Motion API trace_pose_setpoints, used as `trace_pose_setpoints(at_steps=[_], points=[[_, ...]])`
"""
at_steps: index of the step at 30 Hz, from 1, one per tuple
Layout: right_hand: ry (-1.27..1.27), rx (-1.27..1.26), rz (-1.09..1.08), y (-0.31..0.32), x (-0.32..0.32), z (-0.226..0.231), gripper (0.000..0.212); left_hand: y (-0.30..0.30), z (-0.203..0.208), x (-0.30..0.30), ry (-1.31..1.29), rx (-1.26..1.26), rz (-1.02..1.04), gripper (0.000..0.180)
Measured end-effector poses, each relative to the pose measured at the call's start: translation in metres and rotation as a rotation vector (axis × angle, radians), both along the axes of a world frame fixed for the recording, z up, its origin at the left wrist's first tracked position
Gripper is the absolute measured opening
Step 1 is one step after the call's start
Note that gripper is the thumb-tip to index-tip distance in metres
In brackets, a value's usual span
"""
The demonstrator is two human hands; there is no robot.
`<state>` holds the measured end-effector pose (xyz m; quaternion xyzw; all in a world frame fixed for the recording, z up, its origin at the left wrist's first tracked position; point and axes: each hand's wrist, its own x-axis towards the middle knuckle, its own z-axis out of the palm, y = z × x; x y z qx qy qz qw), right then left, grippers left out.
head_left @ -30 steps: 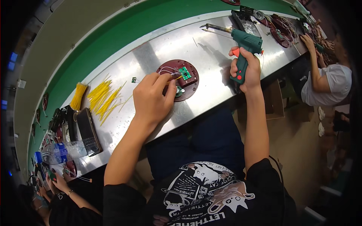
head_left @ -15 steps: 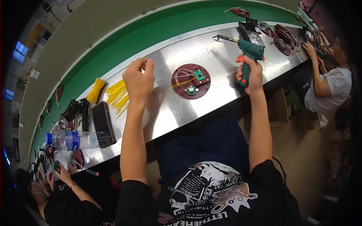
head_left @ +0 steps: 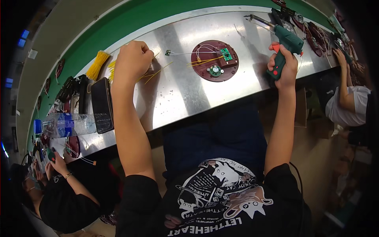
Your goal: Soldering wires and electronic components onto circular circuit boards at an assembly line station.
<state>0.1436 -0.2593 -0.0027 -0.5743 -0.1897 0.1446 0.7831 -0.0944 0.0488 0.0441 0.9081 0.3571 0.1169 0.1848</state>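
My right hand (head_left: 285, 65) is wrapped around the grip of a green soldering gun (head_left: 287, 41) with an orange-red trigger. Its metal tip points up and left over the table. My left hand (head_left: 132, 60) is closed above a pile of yellow wires (head_left: 111, 70); a few yellow strands show beside it, and its fingertips are hidden. Between my hands lies a round dark-red disc (head_left: 207, 76) carrying a green circuit board (head_left: 226, 54) and a small round green part (head_left: 215, 71). White wires run left from it to a tiny board (head_left: 167, 52).
A bundle of yellow wires (head_left: 98, 65), a dark phone (head_left: 102, 104) and a clear bottle (head_left: 69, 124) with a blue cap are at the left. More wired discs (head_left: 316, 39) lie at the far right. Co-workers sit on both sides of me along the metal table (head_left: 177, 98).
My left hand has let go of the white-wire end and moved left to the yellow wires. The tiny board lies on the table. The view has shifted; my right hand still holds the soldering gun.
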Motion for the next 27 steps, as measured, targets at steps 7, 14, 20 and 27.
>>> trace_pose_setpoints(at_steps=[7,14,20,27], points=[[-0.001,-0.030,0.016,-0.005,-0.003,-0.004,0.031,-0.015,-0.013,0.007,-0.144,0.177,-0.224,0.019],[-0.026,-0.018,0.022,-0.004,-0.002,-0.005,0.031,-0.013,-0.019,0.011,-0.188,0.100,-0.314,0.018],[-0.037,-0.016,0.028,-0.002,-0.001,-0.003,0.032,-0.015,-0.022,0.014,-0.203,0.255,-0.362,0.020],[-0.038,-0.026,0.026,-0.005,-0.002,-0.004,0.032,-0.013,-0.017,0.010,-0.204,0.031,-0.310,0.022]])
